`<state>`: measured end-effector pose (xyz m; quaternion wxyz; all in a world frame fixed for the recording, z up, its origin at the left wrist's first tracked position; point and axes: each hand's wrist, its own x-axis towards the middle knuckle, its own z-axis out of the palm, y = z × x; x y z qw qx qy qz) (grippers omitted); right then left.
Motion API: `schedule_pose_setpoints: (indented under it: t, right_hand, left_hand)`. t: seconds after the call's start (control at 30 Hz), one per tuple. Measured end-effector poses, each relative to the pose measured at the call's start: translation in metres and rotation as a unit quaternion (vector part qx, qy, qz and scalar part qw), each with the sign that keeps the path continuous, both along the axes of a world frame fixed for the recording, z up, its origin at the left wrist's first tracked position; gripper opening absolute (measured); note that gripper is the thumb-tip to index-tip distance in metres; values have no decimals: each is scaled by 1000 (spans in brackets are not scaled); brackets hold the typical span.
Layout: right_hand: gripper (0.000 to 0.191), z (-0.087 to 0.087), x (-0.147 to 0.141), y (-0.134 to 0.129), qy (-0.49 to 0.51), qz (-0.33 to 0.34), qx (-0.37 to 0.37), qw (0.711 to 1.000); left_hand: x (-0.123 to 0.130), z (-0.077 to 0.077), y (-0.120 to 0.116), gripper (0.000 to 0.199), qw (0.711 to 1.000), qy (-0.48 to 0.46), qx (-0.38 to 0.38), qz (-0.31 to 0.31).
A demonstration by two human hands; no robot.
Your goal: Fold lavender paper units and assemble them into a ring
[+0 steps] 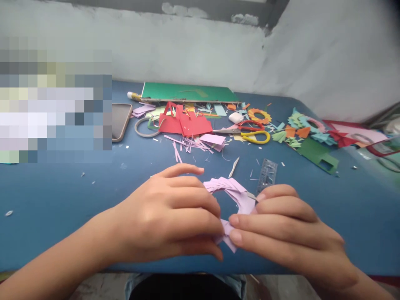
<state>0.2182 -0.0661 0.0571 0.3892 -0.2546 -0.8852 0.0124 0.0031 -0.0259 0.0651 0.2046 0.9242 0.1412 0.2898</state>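
Observation:
A ring of folded lilac paper (225,185) is held between my hands just above the blue table, its overlapping pleats facing up. My left hand (175,208) grips the ring's left side, and its fingers cover that part. The fingers of my right hand (290,229) press on the lower right of the ring, close to a loose paper corner that points down. A thin greyish sliver shows by the right index finger; I cannot make out what it is. Behind the ring lie a small pointed white scrap (233,167) and a clear plastic ruler (267,173).
Scissors (255,136) with a red and a yellow handle lie farther back, next to cut red paper (187,123) and lilac strips. A green board (187,92) rests near the wall, with a phone (121,121) to its left. Folded colourful paper pieces (298,121) sit at right.

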Motion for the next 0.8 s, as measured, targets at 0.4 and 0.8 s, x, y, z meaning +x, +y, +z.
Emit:
schedule_pose_setpoints:
  t: [0.4,0.8]
  right_hand:
    - [26,-1,-3,2,-8,37,56,998]
    - [17,-7,-5,4,4,75,-31,997]
  left_hand:
    - [3,3,0,11,994,69,-81,-7]
    - [6,2,-2,10,990,105,-88,-23]
